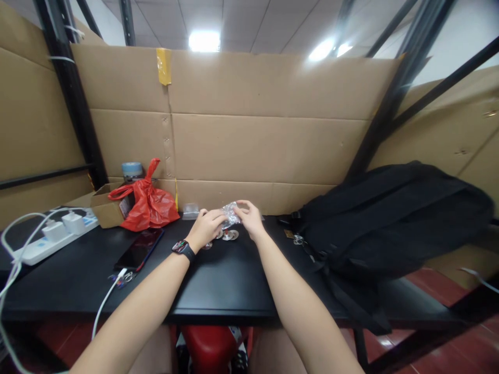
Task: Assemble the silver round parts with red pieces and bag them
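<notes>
A crinkled clear plastic bag [231, 214] is held between my two hands, just above the black table. My left hand [210, 224], with a dark watch at the wrist, pinches its left side. The fingers of my right hand [249, 215] are closed on the right side of the same bag. Right below the hands, several small shiny round discs [230, 235] lie on the table; what they are is too small to tell. One lies partly under my left hand.
To the left are a red plastic bag [150, 205], a cardboard box [107, 205], a phone [140, 249] on a white cable and a power strip [58, 236]. A black backpack [390, 218] covers the right side. Behind the table [226, 285] rises a cardboard wall [265, 145]; a small clear packet [191, 210] lies before it.
</notes>
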Available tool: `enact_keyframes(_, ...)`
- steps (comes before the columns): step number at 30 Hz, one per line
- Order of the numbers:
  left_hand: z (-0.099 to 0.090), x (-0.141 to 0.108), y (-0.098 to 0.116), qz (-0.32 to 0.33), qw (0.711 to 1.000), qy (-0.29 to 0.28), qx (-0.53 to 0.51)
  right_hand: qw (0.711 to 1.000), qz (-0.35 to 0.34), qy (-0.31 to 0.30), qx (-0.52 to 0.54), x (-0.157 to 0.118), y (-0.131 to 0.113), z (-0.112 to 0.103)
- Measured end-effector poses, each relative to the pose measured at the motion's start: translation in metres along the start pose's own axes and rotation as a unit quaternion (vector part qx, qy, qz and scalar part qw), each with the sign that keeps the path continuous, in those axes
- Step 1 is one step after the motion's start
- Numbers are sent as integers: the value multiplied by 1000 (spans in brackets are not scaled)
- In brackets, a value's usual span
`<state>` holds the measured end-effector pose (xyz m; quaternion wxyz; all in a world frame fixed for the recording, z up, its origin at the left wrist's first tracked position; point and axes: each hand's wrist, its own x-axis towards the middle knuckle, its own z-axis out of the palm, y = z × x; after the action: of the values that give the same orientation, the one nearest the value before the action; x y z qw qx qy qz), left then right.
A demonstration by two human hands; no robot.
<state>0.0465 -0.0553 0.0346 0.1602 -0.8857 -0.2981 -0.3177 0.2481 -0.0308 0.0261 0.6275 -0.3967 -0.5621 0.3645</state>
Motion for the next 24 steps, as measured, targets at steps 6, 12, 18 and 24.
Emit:
enact_keyframes(6,6,4,-7,30,998,35,53,999,28,7,-27,2,2,-1)
enact_keyframes(12,2,-9,-49,-137,984,29,112,953,-46,-3,-300,8,11,-15)
enact_keyframes(18,24,-23,-74,-290,935,-181,89,848,21,-57,-526,2,23,-32)
enact_keyframes(24,29,-27,-74,-320,918,-211,99,815,70,-101,-566,-1,26,-35)
